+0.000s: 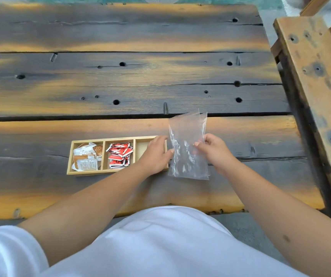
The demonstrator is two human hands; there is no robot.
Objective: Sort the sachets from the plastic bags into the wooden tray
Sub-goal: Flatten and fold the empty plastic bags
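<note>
Both bare forearms reach forward over the near plank, and the hands meet on a clear, crinkled plastic bag [188, 144] held upright between them. The left hand [156, 154] lies palm down with its fingers curled, pinching the bag's left edge at about mid-height. The right hand [214, 148] bends its fingers round the bag's right edge, thumb and fingertips closed on the film. The bag looks empty, and a second clear sheet edge shows just behind its top; its lower end hangs close to the tabletop, though contact cannot be judged. Directly under the left hand sits a long pale wooden tray [118, 138] with three compartments. The compartment beneath the hand shows only bare wood; the middle one, just left of the hand, holds a heap of red-and-white sachets [119, 154]; the one farthest left holds white-and-brown sachets [86, 156]. Everything rests on a dark, weathered plank table [120, 86], and beyond the right hand stands a rough wooden bench [318, 76].
</note>
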